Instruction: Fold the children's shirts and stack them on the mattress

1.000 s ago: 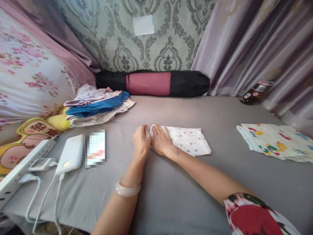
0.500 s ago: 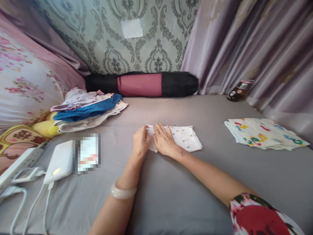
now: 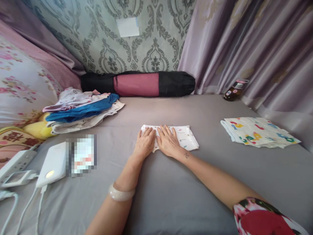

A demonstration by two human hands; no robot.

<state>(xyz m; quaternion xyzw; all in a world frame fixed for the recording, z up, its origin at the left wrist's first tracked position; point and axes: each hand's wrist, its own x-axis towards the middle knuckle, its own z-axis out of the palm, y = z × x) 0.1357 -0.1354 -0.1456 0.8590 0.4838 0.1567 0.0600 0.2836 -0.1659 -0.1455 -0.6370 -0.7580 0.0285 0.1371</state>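
Note:
A small folded white cloth with a sparse coloured print lies flat on the grey bed sheet. My left hand rests palm down over its left end, fingers stretched out. Beside it, my right hand presses flat on the cloth's middle with the fingers spread. Both palms cover part of the cloth, so its left half is mostly hidden. Its right end shows several layered edges.
Folded clothes are piled at the left. Nearby lie a white power bank, a power strip and a pixelated item. At the right are a folded letter-print cloth and a bottle. A rolled mat lies along the wall.
My left hand has gone from curled at the cloth's left edge to lying flat on top of it. My right hand stays flat on the cloth. The view has shifted slightly.

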